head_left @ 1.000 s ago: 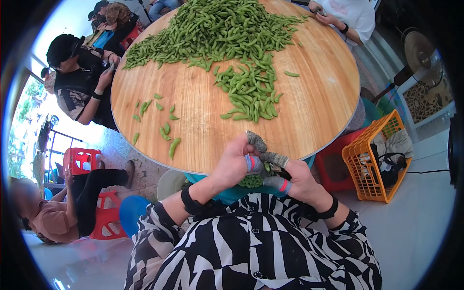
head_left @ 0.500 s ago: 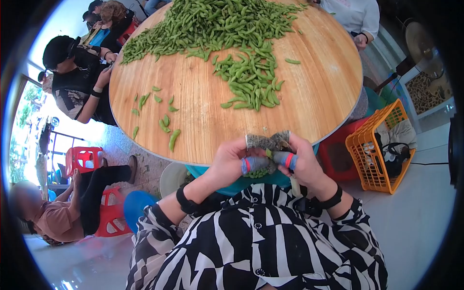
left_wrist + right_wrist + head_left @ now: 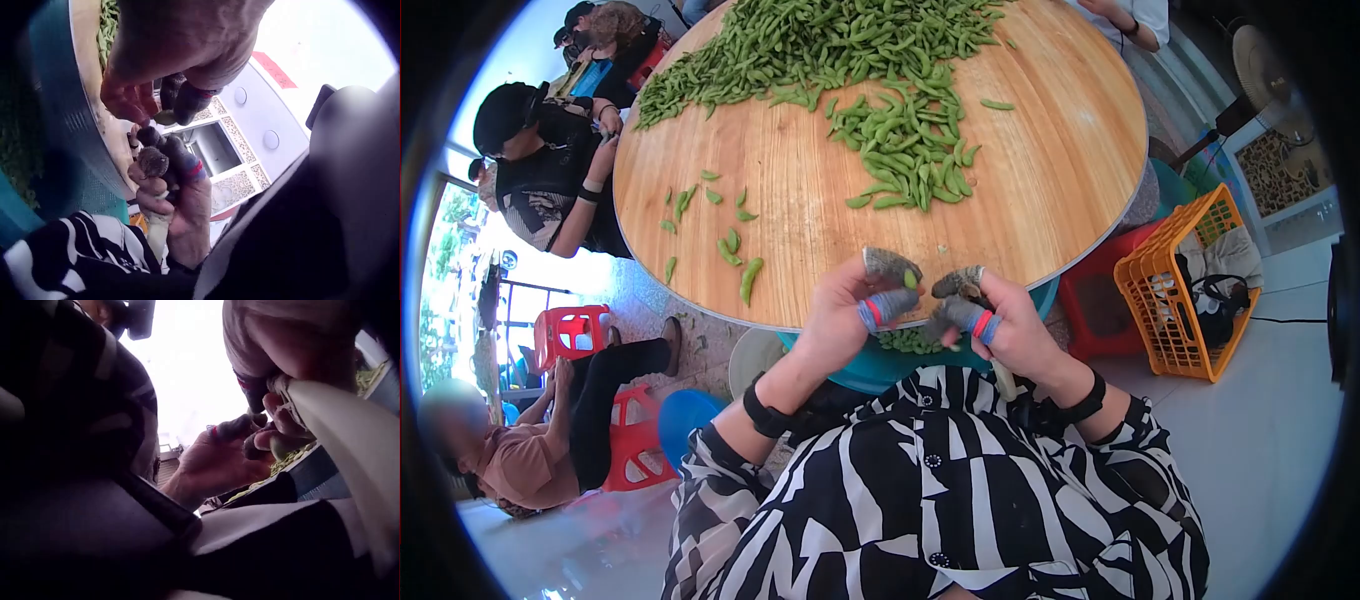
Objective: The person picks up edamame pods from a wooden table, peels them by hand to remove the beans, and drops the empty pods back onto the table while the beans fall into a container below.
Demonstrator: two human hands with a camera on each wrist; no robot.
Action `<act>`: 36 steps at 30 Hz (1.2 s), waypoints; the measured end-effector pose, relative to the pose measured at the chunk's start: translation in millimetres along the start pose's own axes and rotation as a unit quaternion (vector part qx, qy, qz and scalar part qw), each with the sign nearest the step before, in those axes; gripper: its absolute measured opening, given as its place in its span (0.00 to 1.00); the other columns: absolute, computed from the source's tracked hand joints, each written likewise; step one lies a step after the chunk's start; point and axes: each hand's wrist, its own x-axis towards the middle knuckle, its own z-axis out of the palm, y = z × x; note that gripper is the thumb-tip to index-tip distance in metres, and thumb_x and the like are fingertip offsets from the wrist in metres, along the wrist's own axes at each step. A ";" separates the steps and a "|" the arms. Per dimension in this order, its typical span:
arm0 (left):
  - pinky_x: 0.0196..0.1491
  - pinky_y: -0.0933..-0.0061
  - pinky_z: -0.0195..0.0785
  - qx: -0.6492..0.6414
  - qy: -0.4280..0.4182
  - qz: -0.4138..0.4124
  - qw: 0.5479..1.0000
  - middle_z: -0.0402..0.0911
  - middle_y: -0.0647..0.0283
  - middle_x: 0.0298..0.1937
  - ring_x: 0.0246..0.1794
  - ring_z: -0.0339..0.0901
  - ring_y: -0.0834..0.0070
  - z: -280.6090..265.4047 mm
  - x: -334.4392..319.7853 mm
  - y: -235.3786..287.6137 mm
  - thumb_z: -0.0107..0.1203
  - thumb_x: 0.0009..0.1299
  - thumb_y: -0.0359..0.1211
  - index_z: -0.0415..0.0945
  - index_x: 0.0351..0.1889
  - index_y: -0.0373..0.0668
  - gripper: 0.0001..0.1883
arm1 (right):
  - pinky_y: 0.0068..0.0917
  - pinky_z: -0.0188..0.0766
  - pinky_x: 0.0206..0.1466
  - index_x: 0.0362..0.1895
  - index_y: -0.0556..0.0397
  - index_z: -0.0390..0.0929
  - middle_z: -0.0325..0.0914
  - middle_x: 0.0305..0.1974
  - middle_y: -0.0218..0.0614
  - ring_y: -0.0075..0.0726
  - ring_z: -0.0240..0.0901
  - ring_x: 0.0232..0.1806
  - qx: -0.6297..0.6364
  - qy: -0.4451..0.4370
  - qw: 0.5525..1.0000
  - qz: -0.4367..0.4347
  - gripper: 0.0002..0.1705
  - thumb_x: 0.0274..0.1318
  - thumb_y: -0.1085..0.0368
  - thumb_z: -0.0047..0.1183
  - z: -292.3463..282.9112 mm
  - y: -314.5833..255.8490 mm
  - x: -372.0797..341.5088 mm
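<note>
My left hand (image 3: 840,310) pinches a green bean pod (image 3: 910,278) between thumb and finger, just past the near table edge. Knitted and grey covers with a red band sheathe the thumb and forefinger. A short gap to its right separates it from my right hand (image 3: 1022,325), whose fingers are curled and wear similar covers. From those curled fingers hangs a pale strip (image 3: 157,234), large and close in the right wrist view. I cannot tell what else they hold. Below both hands, shelled green beans (image 3: 910,341) lie in a teal tub (image 3: 850,372).
A big heap of pods (image 3: 820,50) covers the back of the round wooden table (image 3: 1050,150); loose pods (image 3: 750,280) lie at left. An orange crate (image 3: 1165,290) stands at right. Another person (image 3: 550,170) sits at left, near red stools (image 3: 570,335).
My hands, together a moment ago, have moved apart, the left one going left with a pod in its fingers. The head view has shifted slightly. The person at back right has moved their hands.
</note>
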 end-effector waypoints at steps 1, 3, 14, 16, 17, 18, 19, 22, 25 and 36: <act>0.33 0.82 0.69 0.000 0.001 -0.002 1.000 0.81 0.65 0.37 0.34 0.77 0.81 -1.4 0.7 0.7 0.57 0.64 0.25 0.76 0.44 0.41 0.10 | 0.17 0.63 0.24 0.45 0.57 0.69 0.74 0.29 0.32 0.20 0.67 0.21 0.001 -0.001 1.000 0.002 0.11 0.63 0.63 0.46 0.3 -1.1 1.5; 0.26 0.83 0.67 0.053 0.015 -0.026 0.998 0.81 0.64 0.32 0.28 0.78 0.80 -3.6 0.8 1.5 0.57 0.65 0.26 0.77 0.42 0.39 0.08 | 0.16 0.63 0.25 0.48 0.56 0.69 0.74 0.28 0.32 0.18 0.65 0.21 -0.020 0.037 0.994 -0.098 0.13 0.64 0.63 0.44 1.3 -6.1 4.8; 0.17 0.85 0.61 -0.012 -0.021 -0.052 0.998 0.78 0.64 0.25 0.18 0.73 0.82 11.8 0.9 -2.8 0.58 0.65 0.26 0.77 0.39 0.36 0.07 | 0.12 0.56 0.19 0.65 0.53 0.61 0.70 0.25 0.29 0.14 0.60 0.17 0.059 -0.075 0.994 -0.060 0.23 0.69 0.63 0.36 0.1 0.3 -5.2; 0.19 0.85 0.62 -0.001 -0.020 -0.052 0.998 0.78 0.65 0.24 0.18 0.71 0.83 11.2 0.1 -4.3 0.58 0.64 0.26 0.77 0.40 0.35 0.07 | 0.12 0.56 0.18 0.64 0.53 0.62 0.70 0.23 0.28 0.14 0.60 0.16 0.094 -0.067 0.990 -0.078 0.22 0.69 0.64 0.35 4.0 5.3 -4.2; 0.19 0.85 0.62 -0.001 -0.018 -0.051 0.999 0.78 0.65 0.24 0.18 0.71 0.83 11.4 -0.5 -5.5 0.58 0.64 0.26 0.77 0.40 0.35 0.07 | 0.12 0.56 0.18 0.64 0.53 0.62 0.70 0.23 0.28 0.14 0.60 0.16 0.093 -0.068 0.990 -0.078 0.22 0.69 0.64 0.35 3.9 4.0 -5.4; 0.20 0.85 0.62 -0.008 -0.016 -0.041 0.999 0.78 0.66 0.24 0.19 0.71 0.84 11.0 -1.4 -6.1 0.58 0.64 0.26 0.77 0.41 0.36 0.08 | 0.12 0.56 0.18 0.64 0.54 0.62 0.70 0.23 0.28 0.14 0.60 0.16 0.097 -0.078 0.990 -0.070 0.22 0.69 0.64 0.35 4.3 1.0 -6.6; 0.21 0.85 0.62 -0.014 -0.014 -0.032 0.999 0.78 0.67 0.25 0.19 0.71 0.84 10.4 -1.5 -6.3 0.58 0.64 0.25 0.78 0.41 0.36 0.08 | 0.12 0.56 0.18 0.64 0.54 0.62 0.70 0.22 0.27 0.14 0.59 0.16 0.100 -0.086 0.989 -0.063 0.22 0.69 0.64 0.35 4.1 -0.9 -6.6; 0.23 0.84 0.63 -0.020 -0.007 -0.021 1.000 0.78 0.68 0.26 0.21 0.71 0.84 11.2 -3.4 -9.2 0.57 0.65 0.24 0.77 0.42 0.36 0.09 | 0.12 0.56 0.17 0.63 0.54 0.64 0.70 0.22 0.27 0.14 0.60 0.16 0.100 -0.087 0.990 -0.047 0.21 0.69 0.64 0.36 1.5 4.0 -4.9; 0.23 0.84 0.62 -0.021 -0.007 -0.007 1.000 0.78 0.68 0.27 0.22 0.71 0.84 10.7 -4.4 -11.7 0.55 0.65 0.24 0.77 0.43 0.37 0.09 | 0.12 0.55 0.18 0.62 0.54 0.65 0.70 0.22 0.27 0.14 0.60 0.17 0.069 -0.084 0.993 -0.050 0.21 0.68 0.66 0.38 0.1 2.8 -5.6; 0.21 0.81 0.55 -0.212 -0.044 -0.086 0.972 0.74 0.65 0.24 0.18 0.65 0.81 8.7 2.1 -7.6 0.53 0.64 0.25 0.75 0.40 0.35 0.07 | 0.15 0.62 0.30 0.59 0.54 0.71 0.74 0.31 0.27 0.16 0.64 0.28 -0.007 -0.051 0.996 -0.079 0.20 0.62 0.73 0.45 0.9 -6.5 -9.0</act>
